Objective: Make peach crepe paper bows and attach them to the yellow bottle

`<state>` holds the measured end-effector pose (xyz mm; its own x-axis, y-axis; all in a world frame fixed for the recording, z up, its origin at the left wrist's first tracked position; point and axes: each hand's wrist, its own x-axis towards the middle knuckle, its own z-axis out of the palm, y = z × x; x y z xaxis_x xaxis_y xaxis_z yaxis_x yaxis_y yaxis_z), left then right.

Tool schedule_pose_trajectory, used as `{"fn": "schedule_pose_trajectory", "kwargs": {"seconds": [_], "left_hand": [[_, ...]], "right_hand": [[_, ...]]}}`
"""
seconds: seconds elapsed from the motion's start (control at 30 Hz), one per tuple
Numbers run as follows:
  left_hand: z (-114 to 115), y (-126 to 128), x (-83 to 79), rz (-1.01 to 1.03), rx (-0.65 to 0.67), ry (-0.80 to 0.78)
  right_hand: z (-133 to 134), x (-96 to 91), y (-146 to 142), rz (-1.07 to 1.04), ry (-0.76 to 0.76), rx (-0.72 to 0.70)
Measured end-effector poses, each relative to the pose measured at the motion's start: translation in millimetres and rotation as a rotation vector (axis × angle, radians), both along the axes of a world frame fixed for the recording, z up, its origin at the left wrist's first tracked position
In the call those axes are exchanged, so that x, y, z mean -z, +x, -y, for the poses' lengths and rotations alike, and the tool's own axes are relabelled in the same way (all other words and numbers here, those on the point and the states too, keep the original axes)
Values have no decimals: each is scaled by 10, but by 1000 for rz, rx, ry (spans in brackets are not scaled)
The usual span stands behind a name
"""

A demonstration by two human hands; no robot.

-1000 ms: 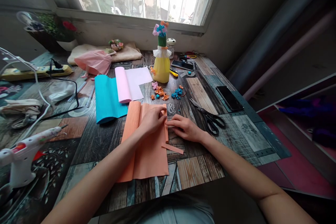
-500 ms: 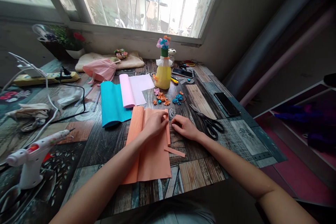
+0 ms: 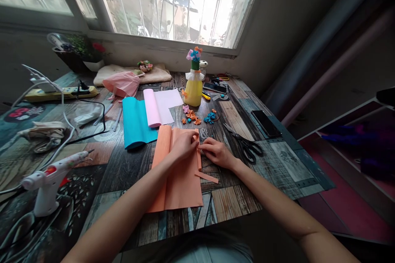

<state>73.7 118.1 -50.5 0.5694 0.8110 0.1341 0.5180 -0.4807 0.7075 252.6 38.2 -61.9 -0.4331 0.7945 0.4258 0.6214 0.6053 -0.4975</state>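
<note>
A sheet of orange crepe paper point(image 3: 182, 189) lies in front of me, rolled at its left side and with a narrow fold along its right edge. My left hand point(image 3: 184, 144) rests on its upper part, fingers closed on the folded edge. From the right, my right hand point(image 3: 218, 153) has its thumb and fingers pinched at the same edge, the tips almost meeting those of the left. Just below the hands lies a loose orange paper strip point(image 3: 206, 177). Black-handled scissors point(image 3: 247, 146) lie open to the right of my right hand.
Blue point(image 3: 138, 121) and pink crepe rolls point(image 3: 152, 107) lie beyond the orange sheet. Small paper flowers point(image 3: 191, 117) sit before a yellow bottle-shaped figure point(image 3: 193, 90). A glue gun point(image 3: 51, 181) and cables are at left, a phone point(image 3: 266, 123) at right, a doll point(image 3: 123, 82) at the back.
My right hand has moved slightly left, its fingertips now at the paper's folded edge. The left hand keeps its place on the sheet. The camera view has shifted a little.
</note>
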Motion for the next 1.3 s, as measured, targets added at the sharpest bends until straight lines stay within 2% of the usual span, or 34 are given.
{"fn": "schedule_pose_trajectory", "kwargs": {"seconds": [0.1,0.3,0.53,0.67,0.83,1.3], "left_hand": [[-15,-4,41,10,0,1],[-18,7,86,51,-3,19],[-20,4,-9,139,-163,119],[-1,4,-12,150,-111,158],[4,15,62,136,-39,157],[-83,19,161,181,-26,206]], "right_hand": [[-2,9,-4,67,-24,0],[-6,27,-10,69,-16,7],[-5,25,-16,107,-9,19],[-4,10,-24,100,-3,16],[-11,45,-20,84,0,14],[-21,55,-24,85,37,10]]}}
